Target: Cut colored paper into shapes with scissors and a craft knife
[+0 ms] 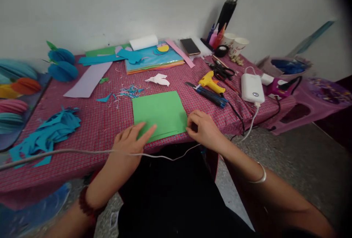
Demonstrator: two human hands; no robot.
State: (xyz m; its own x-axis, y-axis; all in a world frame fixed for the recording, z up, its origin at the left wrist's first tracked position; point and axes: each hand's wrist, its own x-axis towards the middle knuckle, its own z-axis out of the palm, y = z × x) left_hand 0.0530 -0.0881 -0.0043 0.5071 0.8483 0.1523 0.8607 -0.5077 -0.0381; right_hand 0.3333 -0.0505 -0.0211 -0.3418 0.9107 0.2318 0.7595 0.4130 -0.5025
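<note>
A folded sheet of green paper lies on the checked cloth at the table's near edge, a second layer showing along its lower side. My left hand rests over its lower left corner, fingers apart and thumb stretched across the paper. At the lower right corner, my right hand is closed, thumb and forefinger pinching the paper's edge. Beyond the sheet are a white paper cutout and thin blue paper scraps. A box cutter and a yellow glue gun lie to the right.
A white cable runs across my left wrist to a white power bank. Scissors, a phone and paper cups stand or lie at the back right. Blue paper strips are heaped at left.
</note>
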